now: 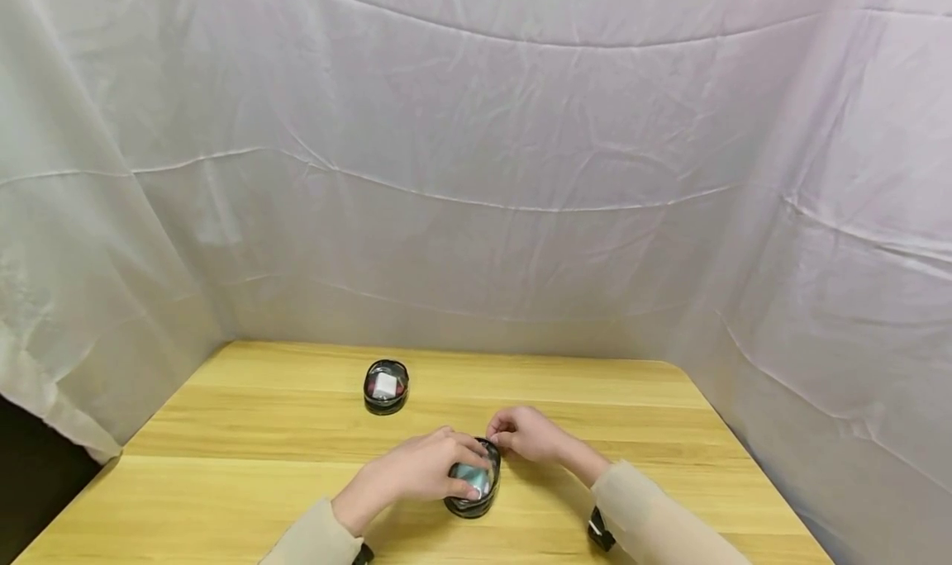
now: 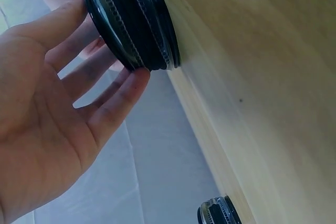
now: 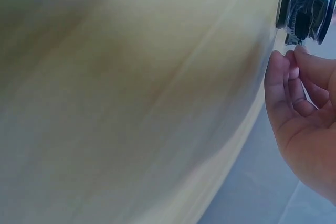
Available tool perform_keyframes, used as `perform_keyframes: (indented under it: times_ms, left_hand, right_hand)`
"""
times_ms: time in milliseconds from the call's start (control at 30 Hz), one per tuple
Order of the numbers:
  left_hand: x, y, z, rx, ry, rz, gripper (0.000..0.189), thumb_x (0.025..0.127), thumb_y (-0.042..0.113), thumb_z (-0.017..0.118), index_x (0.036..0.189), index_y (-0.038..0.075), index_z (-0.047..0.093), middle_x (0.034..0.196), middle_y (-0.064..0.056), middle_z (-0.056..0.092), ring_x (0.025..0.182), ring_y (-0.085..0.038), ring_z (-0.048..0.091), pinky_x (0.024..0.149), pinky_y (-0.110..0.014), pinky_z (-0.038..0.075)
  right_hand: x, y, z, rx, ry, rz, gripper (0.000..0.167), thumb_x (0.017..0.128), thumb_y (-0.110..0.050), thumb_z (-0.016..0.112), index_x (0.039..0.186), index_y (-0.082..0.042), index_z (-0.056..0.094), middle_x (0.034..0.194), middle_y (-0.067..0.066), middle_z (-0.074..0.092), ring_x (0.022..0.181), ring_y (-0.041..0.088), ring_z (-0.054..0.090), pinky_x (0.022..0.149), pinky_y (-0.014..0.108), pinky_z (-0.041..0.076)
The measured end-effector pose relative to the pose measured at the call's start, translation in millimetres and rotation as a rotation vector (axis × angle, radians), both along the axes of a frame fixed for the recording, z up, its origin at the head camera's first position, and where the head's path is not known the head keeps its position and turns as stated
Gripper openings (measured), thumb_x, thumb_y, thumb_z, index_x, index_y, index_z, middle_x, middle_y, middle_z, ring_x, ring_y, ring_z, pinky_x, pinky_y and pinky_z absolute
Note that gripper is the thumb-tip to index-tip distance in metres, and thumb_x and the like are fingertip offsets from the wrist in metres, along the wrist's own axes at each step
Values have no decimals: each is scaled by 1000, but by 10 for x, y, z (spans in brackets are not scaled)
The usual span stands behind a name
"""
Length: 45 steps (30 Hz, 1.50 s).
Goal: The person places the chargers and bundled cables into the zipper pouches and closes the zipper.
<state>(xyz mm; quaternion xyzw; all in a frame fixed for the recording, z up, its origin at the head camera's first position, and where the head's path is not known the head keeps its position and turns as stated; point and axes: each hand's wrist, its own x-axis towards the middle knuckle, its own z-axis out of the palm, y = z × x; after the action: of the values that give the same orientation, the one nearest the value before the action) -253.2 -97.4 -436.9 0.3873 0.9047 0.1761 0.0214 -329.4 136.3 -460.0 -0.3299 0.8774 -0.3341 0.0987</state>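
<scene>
A small clear zippered pouch [image 1: 474,507] with black trim stands on the table near its front middle, something pale teal showing through its top. My left hand [image 1: 430,468] grips it from above, thumb on the near side and fingers across the top. In the left wrist view, that pouch [image 2: 137,22] shows zipper teeth running round its dark side wall. At its far right end, my right hand [image 1: 530,434] pinches the zipper pull [image 3: 301,42] between thumb and fingertips. The other fingers of the right hand [image 3: 310,114] are curled.
A second, similar pouch [image 1: 386,405] with a white square and something red inside stands farther back on the left of the wooden table [image 1: 595,383]. Pale cloth curtains [image 1: 476,135] hang behind the table and along both sides.
</scene>
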Motion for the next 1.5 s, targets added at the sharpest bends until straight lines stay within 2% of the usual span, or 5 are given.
perform_keyframes:
  times_ms: [333, 600, 933, 1333, 1500]
  left_hand:
    - [4, 26, -8, -12, 42, -12, 39, 91, 39, 80, 127, 24, 77, 143, 10, 62, 134, -18, 54, 103, -39, 53]
    - [26, 45, -10, -27, 42, 29, 40, 89, 40, 81, 127, 26, 76, 142, 13, 63, 129, -17, 56, 99, -37, 54]
    - [66, 78, -6, -43, 71, 37, 42, 88, 39, 82, 127, 25, 76, 141, 11, 64, 123, -16, 59, 97, -32, 55]
    - [84, 67, 9, -29, 42, 66, 45, 85, 38, 84, 127, 25, 76, 141, 13, 64, 114, -12, 58, 88, -29, 54]
    - [73, 57, 5, -18, 26, 56, 45, 85, 39, 83, 128, 26, 76, 142, 14, 63, 113, -11, 56, 87, -30, 54]
  right_hand:
    - [-34, -121, -25, -6, 10, 8, 12, 100, 0, 64, 95, -6, 73, 85, -2, 71, 71, 7, 60, 61, 22, 52]
    - [-60, -107, -29, -2, 20, 23, 12, 101, -1, 63, 96, -6, 72, 85, -2, 71, 70, 7, 59, 60, 21, 52]
    - [-46, -28, -42, 7, 4, 28, 11, 102, -1, 63, 95, -6, 70, 80, -3, 68, 65, 10, 60, 59, 22, 51]
    - [37, 91, -28, 0, -13, 36, 10, 100, -1, 65, 92, -6, 70, 77, 1, 67, 65, 10, 60, 60, 22, 53]
    - [61, 101, -23, -2, -22, 25, 11, 100, -1, 65, 92, -6, 70, 76, 2, 67, 65, 11, 61, 61, 24, 55]
